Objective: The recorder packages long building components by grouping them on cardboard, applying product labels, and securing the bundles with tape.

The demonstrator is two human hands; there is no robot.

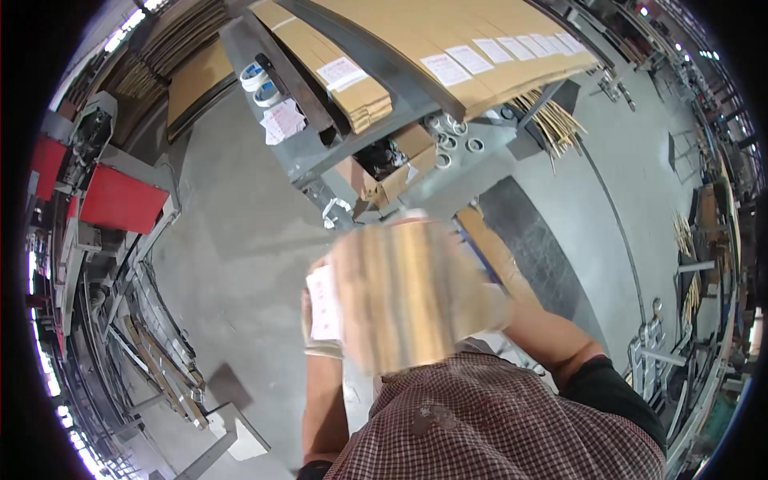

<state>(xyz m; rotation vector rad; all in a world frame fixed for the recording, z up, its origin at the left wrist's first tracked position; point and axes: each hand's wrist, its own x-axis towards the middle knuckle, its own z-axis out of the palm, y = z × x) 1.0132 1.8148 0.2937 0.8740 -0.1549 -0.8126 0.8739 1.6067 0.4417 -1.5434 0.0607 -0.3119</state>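
Bundle [408, 292] of brown board, motion-blurred, held up in both hands in front of the checked apron [480, 416], above the floor [232, 264], short of the table's [312, 160] near-left corner; left hand [320, 344], in a pale glove, grasps bundle's left side; white label [324, 302] with reddish print there, cannot tell if stuck on or just held; right hand [498, 310] grasps bundle's right side, fingers too blurred to make out; both forearms bare below dark sleeves.

Table: two tape rolls [260, 84] by left edge; papers [283, 122] at same edge, nearer the near-left corner, partly overhanging; narrow stack [364, 92] of flat board reaching near edge, label on top; wide stack [488, 64] right of it, row of labels along its near edge; dark rail between the two stacks.

Under table's near edge: open box [412, 152], dark stuff inside; more rolls just right of it; sticks [552, 120] farther right; red panel [124, 198] well off to the left.
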